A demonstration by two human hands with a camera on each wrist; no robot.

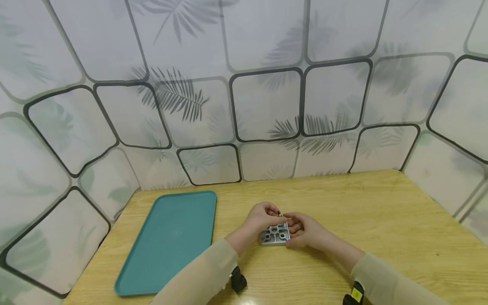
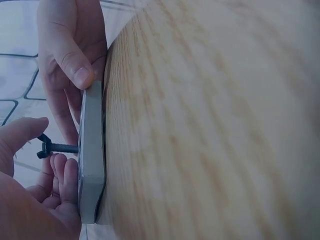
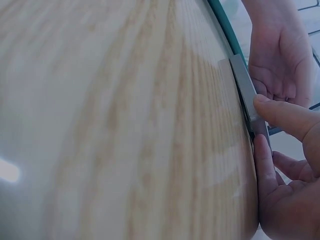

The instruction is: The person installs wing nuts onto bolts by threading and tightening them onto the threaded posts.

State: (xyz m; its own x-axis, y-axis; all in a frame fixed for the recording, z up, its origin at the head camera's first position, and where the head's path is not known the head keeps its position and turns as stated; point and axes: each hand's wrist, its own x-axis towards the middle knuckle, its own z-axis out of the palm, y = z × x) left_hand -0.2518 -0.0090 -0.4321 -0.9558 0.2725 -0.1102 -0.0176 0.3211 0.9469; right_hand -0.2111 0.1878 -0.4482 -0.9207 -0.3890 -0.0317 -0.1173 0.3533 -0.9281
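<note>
A square grey metal plate (image 1: 275, 242) with several round holes in its ribbed face lies low over the wooden table, holed side up. My left hand (image 1: 263, 216) is above its far part, with thumb and fingers pinching a black wing bolt (image 2: 63, 148). In the left wrist view the bolt's threaded shank meets the plate's face; its tip is hidden. On the plate's right side, my right hand (image 1: 307, 231) grips the edge. The right wrist view shows that thumb on top and a fingertip (image 3: 261, 145) at the underside near the tabletop.
A teal tray (image 1: 167, 241) lies on the left of the wooden table (image 1: 381, 220). Behind and at both sides hangs patterned cloth (image 1: 267, 106) with leaf prints. Black devices (image 1: 238, 280) are strapped at both wrists.
</note>
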